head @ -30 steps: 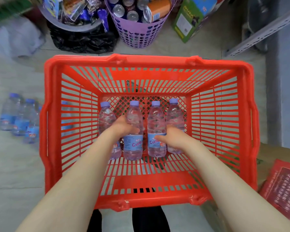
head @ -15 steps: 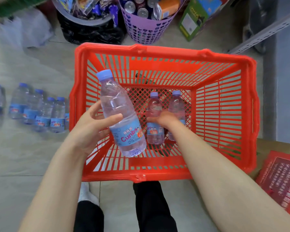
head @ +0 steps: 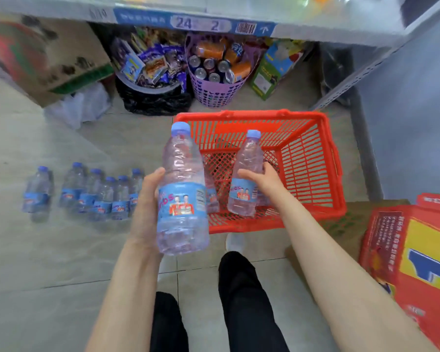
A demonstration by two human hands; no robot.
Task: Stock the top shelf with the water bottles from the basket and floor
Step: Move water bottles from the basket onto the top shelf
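Observation:
My left hand (head: 148,204) grips a clear water bottle (head: 182,191) with a blue cap and blue label, held upright in front of me. My right hand (head: 262,180) holds a second, like bottle (head: 245,174) raised over the red plastic basket (head: 313,158) on the floor. At least one more bottle (head: 212,196) stays in the basket, partly hidden behind the held ones. Several bottles (head: 104,194) stand in a row on the floor tiles to the left. A grey shelf edge (head: 196,22) with a blue price strip runs across the top of the view.
Under the shelf sit a purple basket of cans (head: 215,72), a grey tub of snack packs (head: 150,69) on a black bag, a cardboard box (head: 48,59) and a green carton (head: 274,69). Red and yellow cartons (head: 414,252) lie at the right. My legs (head: 239,301) are below.
Both hands have lifted bottles out of the basket and raised them. The view has tilted up, and the shelf edge has come into sight.

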